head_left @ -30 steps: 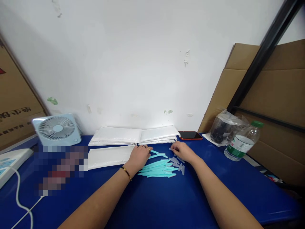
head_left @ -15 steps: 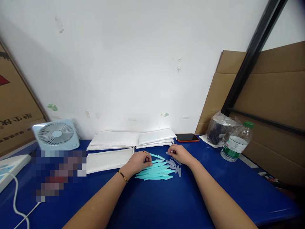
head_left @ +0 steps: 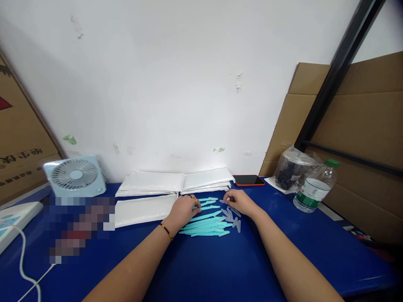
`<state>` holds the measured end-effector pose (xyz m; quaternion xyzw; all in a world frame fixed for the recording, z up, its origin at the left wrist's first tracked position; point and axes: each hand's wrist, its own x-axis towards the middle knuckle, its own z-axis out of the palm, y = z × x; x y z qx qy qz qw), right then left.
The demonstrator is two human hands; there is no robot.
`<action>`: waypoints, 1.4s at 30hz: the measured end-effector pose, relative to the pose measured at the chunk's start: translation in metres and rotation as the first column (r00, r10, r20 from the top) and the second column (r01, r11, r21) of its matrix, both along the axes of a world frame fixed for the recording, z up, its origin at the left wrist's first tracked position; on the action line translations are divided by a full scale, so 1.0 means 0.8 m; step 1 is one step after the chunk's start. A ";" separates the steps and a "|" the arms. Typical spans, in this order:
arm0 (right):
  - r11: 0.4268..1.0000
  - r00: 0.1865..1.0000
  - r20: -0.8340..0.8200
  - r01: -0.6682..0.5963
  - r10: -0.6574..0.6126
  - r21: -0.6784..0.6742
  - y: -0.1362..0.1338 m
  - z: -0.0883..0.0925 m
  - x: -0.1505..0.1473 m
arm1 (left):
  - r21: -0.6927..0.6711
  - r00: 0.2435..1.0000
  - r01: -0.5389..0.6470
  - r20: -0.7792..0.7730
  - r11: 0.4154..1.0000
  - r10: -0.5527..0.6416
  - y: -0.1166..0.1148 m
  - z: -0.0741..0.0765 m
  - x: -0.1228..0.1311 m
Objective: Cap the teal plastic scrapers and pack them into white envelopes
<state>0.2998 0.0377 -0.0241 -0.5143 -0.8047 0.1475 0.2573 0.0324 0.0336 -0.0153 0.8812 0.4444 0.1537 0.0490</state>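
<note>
A heap of several teal plastic sticks [head_left: 206, 223] lies on the blue table [head_left: 201, 268] in front of me. Several small clear plastic caps [head_left: 232, 218] lie just right of them. My left hand [head_left: 183, 208], with rings and a bracelet, rests at the left end of the heap, its fingers curled onto a teal stick. My right hand [head_left: 239, 201] is at the far side of the caps, its fingertips pinched on a small clear piece.
Stacks of white padded envelopes [head_left: 176, 182] lie against the wall, one more envelope [head_left: 143, 209] in front. A phone [head_left: 248, 180], a bagged dark object [head_left: 291, 170] and a water bottle [head_left: 315, 186] stand right. A small fan [head_left: 75, 176] and white cable [head_left: 25, 268] are left.
My left hand has shifted slightly up along the teal sticks, and a stick near it has moved. My right hand has stayed by the caps. The camera view has shifted a little.
</note>
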 end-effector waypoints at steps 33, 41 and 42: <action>0.989 0.989 0.090 -0.124 0.117 0.076 -0.010 0.010 -0.023 | -0.068 0.986 -0.142 0.080 0.988 0.147 0.000 -0.005 0.009; 0.992 0.985 0.136 -0.116 0.108 0.053 -0.008 0.010 -0.014 | -0.062 0.984 -0.155 0.074 0.986 0.160 0.001 -0.003 0.003; 0.995 0.988 0.132 -0.084 0.077 0.049 -0.007 0.009 -0.011 | -0.063 0.984 -0.160 0.072 0.985 0.165 0.000 -0.002 0.001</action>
